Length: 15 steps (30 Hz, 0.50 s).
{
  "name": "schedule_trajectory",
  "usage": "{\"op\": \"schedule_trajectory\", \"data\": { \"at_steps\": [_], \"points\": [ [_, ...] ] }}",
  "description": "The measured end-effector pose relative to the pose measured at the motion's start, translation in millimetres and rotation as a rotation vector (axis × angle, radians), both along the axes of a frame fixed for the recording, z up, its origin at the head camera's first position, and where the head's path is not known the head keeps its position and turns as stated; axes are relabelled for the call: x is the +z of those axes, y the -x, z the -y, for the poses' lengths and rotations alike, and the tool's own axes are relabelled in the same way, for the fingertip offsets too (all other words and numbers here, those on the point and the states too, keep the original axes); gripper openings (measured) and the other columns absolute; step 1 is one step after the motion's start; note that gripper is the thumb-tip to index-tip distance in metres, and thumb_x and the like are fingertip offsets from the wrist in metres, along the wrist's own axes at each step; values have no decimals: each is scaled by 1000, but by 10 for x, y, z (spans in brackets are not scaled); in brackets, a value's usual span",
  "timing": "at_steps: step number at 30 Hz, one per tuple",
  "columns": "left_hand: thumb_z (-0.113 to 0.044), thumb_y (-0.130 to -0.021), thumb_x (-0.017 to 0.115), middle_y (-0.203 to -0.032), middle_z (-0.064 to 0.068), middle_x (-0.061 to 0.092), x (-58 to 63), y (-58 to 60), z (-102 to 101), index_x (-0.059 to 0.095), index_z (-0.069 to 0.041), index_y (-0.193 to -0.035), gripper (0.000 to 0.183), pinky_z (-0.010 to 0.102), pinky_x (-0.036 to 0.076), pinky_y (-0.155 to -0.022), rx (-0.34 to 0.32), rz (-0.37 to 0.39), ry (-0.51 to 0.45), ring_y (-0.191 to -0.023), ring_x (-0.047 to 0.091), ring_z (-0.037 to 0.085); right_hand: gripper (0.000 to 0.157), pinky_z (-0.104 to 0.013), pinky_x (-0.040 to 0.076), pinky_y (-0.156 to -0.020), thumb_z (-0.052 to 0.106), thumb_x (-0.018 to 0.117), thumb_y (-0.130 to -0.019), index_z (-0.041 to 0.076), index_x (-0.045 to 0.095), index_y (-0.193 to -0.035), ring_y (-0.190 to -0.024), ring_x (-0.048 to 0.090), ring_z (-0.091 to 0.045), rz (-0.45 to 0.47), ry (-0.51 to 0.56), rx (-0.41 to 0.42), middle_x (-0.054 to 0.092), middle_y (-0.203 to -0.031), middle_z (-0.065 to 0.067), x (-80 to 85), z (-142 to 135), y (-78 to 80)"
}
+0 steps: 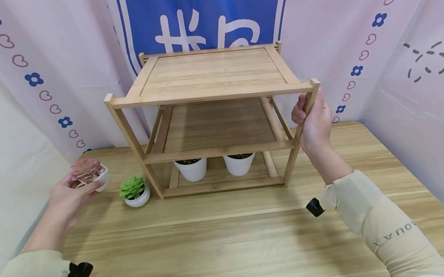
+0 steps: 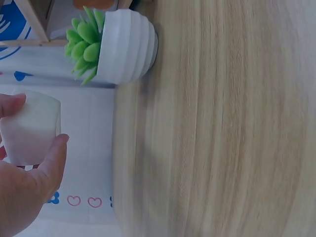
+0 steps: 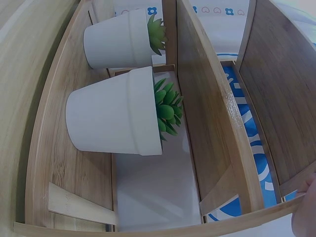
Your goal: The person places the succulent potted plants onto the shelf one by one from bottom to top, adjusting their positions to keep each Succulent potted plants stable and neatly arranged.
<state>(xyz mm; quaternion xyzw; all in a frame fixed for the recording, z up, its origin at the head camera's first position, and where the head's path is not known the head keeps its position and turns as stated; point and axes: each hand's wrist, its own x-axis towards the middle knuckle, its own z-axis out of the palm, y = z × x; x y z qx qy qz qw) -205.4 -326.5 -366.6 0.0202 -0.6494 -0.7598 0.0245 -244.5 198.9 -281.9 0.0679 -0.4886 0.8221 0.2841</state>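
My left hand [image 1: 68,196] holds a potted pink succulent [image 1: 86,168] above the table's left side, thumb and fingers about its white pot [image 2: 32,129]. Just right of that hand, a green succulent in a ribbed white pot [image 1: 137,198] stands on the table. With curled fingers, my right hand [image 1: 316,120] grips the front right post of a three-level wooden shelf rack [image 1: 214,94]. On the rack's bottom level stand two white pots [image 3: 116,111] with green succulents; in the head view the middle shelf hides their plants.
The wooden table [image 1: 214,243] stretches in front of the rack. A printed curtain [image 1: 73,41] with a blue panel hangs right behind it. Pale walls or cloth close off both sides.
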Motion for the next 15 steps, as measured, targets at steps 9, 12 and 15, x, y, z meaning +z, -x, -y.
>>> {"op": "schedule_trajectory", "data": {
  "at_steps": [9,12,15],
  "points": [
    [14,-93,65,-108,-14,70,31,-9,-101,66,-30,-118,51,18,57,-76,-49,-54,-23,-95,67,0,47,-16,29,-46,32,35,-113,12,55,-76,-48,38,-6,-7,-2,7,45,-62,2,-5,-4,-5],
    [14,-92,64,-109,-13,70,57,-15,-150,67,-30,-118,51,18,57,-77,-55,-64,-24,-96,66,1,47,-16,29,-46,32,35,-113,11,55,-77,-48,38,-6,-11,1,9,45,-62,2,-4,-3,-4],
    [14,-92,65,-108,-13,70,90,-25,-200,68,-29,-115,49,17,57,-76,-50,-57,-11,-95,66,1,47,-15,29,-46,32,36,-113,11,55,-77,-48,38,-6,-10,3,9,45,-62,2,0,-1,-4]
  ]
}}
